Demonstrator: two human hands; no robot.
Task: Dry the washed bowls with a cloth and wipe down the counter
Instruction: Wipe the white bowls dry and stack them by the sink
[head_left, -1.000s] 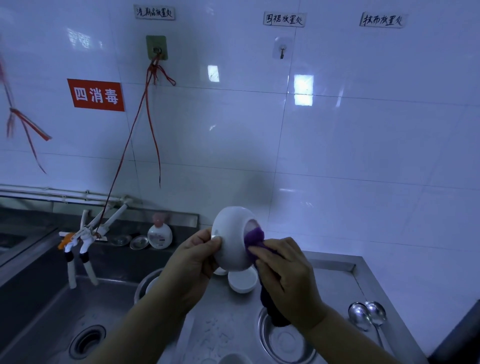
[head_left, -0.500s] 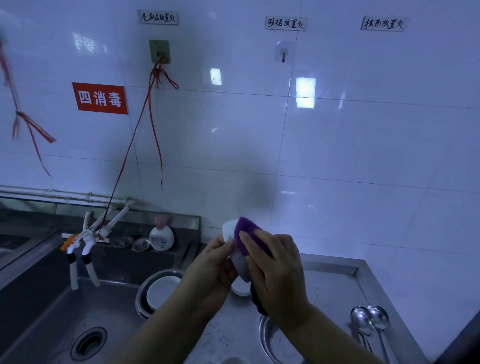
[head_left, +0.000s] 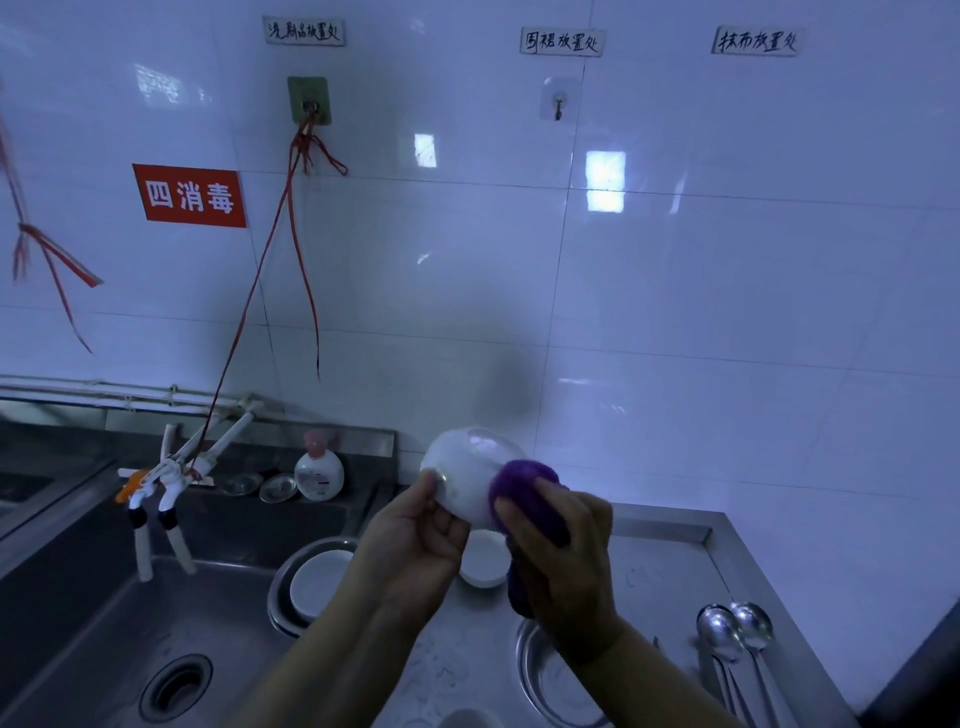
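The right hand (head_left: 563, 561) covered most of the purple cloth (head_left: 524, 480), and the cloth hid the near side of the white bowl (head_left: 467, 475). A second bowl (head_left: 483, 564) at centre showed only partly behind both hands. The bottom edge cut off the spoons' (head_left: 735, 636) handles and a metal dish (head_left: 550, 686) at lower right. The wall labels (head_left: 304, 31) along the top were too small to read.

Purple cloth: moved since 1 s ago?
Yes. The purple cloth, gripped by the right hand, was tucked inside the white bowl; now it rubs the bowl's outer wall. Both remain above the small bowl on the counter.
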